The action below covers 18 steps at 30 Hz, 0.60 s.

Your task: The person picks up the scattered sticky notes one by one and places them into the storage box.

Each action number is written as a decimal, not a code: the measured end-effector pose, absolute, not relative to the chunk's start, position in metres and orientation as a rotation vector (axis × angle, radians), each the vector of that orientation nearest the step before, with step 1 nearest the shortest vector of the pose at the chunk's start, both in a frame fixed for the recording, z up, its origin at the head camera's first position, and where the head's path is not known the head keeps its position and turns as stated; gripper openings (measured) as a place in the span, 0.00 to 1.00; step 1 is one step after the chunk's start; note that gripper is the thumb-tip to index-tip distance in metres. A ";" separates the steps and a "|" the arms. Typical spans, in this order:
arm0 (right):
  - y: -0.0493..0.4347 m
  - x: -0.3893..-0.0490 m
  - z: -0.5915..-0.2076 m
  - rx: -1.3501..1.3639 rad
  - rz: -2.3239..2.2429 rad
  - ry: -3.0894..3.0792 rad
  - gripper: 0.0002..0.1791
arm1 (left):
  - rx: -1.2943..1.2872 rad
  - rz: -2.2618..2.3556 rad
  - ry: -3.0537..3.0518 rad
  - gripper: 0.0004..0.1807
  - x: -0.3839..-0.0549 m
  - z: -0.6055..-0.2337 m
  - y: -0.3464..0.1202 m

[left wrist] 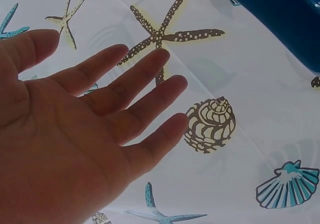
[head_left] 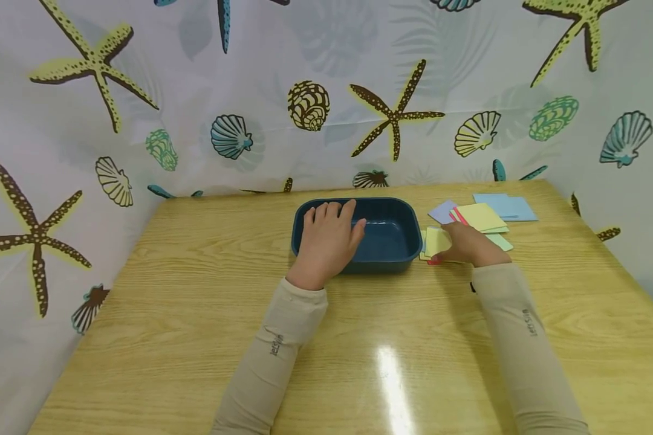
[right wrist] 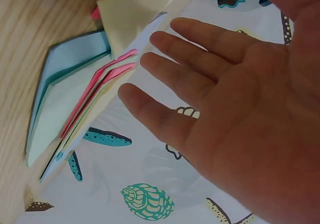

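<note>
My left hand (head_left: 329, 241) is over the left part of a dark blue rectangular tub (head_left: 386, 264), its fingers spread. In the left wrist view the palm and fingers (left wrist: 135, 94) are bare, and a corner of the tub (left wrist: 285, 19) shows at upper right. Just right of the tub, my right hand (head_left: 470, 244) is at a small pile of paper notes, with thumb and fingers apart beside a pale yellow note (head_left: 437, 241). The right wrist view shows its fingers extended (right wrist: 185, 79) and nothing in the palm; whether it touches the paper is unclear.
Behind the right hand lie more square paper notes: a yellow stack (head_left: 481, 216) with pink edges, a lilac note (head_left: 442, 211) and light blue ones (head_left: 503, 206). The wooden table (head_left: 212, 272) ends at a patterned cloth (head_left: 272, 157) at the back and sides.
</note>
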State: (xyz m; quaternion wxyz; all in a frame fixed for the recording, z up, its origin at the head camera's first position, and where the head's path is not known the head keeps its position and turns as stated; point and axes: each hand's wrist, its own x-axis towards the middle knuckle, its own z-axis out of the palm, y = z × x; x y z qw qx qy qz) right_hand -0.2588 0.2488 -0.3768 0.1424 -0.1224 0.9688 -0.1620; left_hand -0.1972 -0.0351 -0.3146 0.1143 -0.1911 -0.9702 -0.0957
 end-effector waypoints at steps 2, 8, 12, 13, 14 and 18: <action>0.251 -0.260 -0.380 -0.341 -0.447 2.785 0.45 | -0.564 -0.276 -2.837 0.27 -0.197 -0.315 -0.035; 0.255 -0.263 -0.383 -0.342 -0.424 2.771 0.43 | -0.569 -0.267 -2.825 0.26 -0.199 -0.316 -0.034; 0.254 -0.264 -0.381 -0.327 -0.447 2.773 0.43 | -0.571 -0.271 -2.830 0.26 -0.200 -0.317 -0.035; 0.254 -0.263 -0.380 -0.315 -0.454 2.771 0.44 | -0.570 -0.265 -2.829 0.26 -0.200 -0.317 -0.035; 0.254 -0.264 -0.380 -0.303 -0.458 2.768 0.45 | -0.569 -0.259 -2.827 0.26 -0.200 -0.318 -0.035; 0.255 -0.265 -0.380 -0.281 -0.451 2.764 0.47 | -0.567 -0.226 -2.842 0.25 -0.204 -0.320 -0.037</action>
